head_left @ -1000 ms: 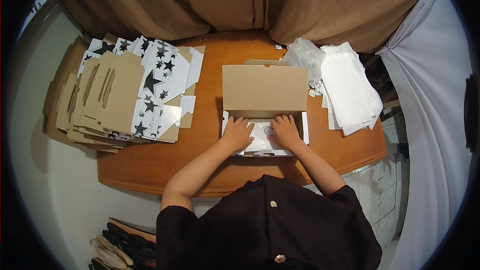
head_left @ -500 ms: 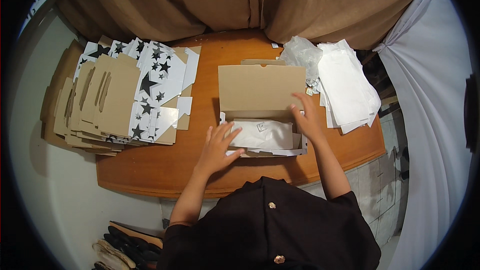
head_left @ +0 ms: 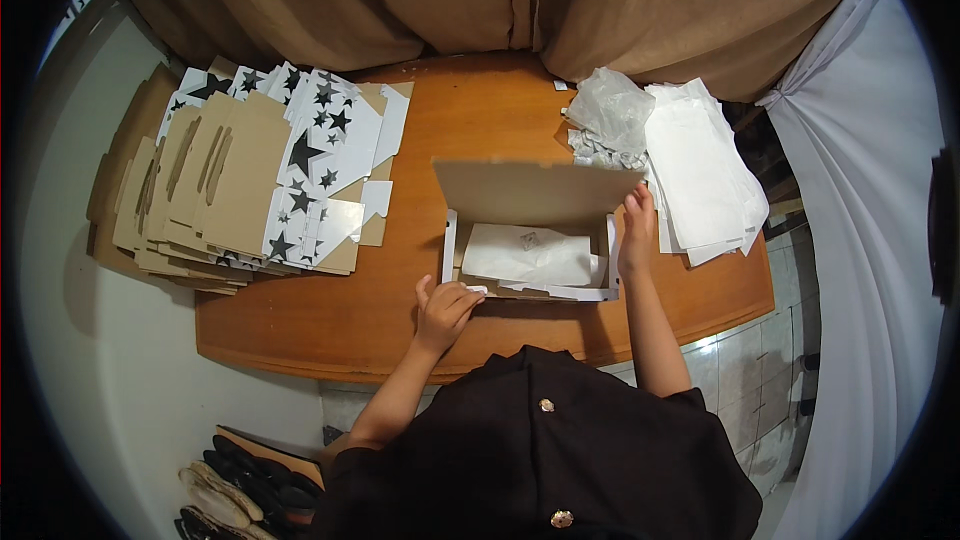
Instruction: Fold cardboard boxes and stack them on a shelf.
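Note:
A cardboard box (head_left: 450, 258), brown inside and white on its outer walls, stands in the middle of the table. In it lies a white paper-wrapped bundle (head_left: 515, 255) with a small label on top. The box's brown lid (head_left: 530, 184) is raised at the back and tilts forward. At the box's front left corner my left hand (head_left: 443, 314) is closed on the front edge. My right hand (head_left: 637, 230) reaches up along the right side, its fingers closed on the right end of the lid.
A pile of flattened cardboard boxes (head_left: 240, 170), some white with black stars, covers the table's left side. White paper sheets (head_left: 705, 170) and a crumpled clear plastic bag (head_left: 612, 105) lie at the back right. Brown curtain (head_left: 450, 0) hangs behind; shoes (head_left: 250, 485) sit low at left.
The lid has swung forward from leaning back, with my right hand now at its right end. My left hand has gone from over the bundle to the box's front left corner.

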{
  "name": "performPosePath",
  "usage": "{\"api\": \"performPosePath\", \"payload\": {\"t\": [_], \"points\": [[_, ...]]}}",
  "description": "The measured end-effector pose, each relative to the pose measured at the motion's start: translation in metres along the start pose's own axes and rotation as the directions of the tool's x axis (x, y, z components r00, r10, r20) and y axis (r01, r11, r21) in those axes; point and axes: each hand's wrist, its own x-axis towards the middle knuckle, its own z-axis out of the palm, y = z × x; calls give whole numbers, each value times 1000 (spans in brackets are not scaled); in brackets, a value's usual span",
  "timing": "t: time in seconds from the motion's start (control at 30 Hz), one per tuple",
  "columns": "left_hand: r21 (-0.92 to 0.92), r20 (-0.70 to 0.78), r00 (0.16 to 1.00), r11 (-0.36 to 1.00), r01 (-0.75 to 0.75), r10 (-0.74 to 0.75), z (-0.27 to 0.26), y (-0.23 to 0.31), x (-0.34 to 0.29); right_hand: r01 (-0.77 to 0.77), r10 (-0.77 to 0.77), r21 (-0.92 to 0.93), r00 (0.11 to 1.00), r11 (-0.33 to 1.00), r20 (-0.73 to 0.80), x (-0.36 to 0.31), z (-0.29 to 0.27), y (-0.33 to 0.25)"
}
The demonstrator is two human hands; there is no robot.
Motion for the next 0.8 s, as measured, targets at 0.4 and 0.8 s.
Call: {"api": "performPosePath", "payload": {"t": [0.4,0.8], "points": [[308,-235,972,948,81,-7,16,7,-24,487,-424,-490,873,723,242,-96,-34,35],[301,-195,981,952,62,-3,16,7,-23,475,-414,-583,876,659,246,-109,-45,54]]}}
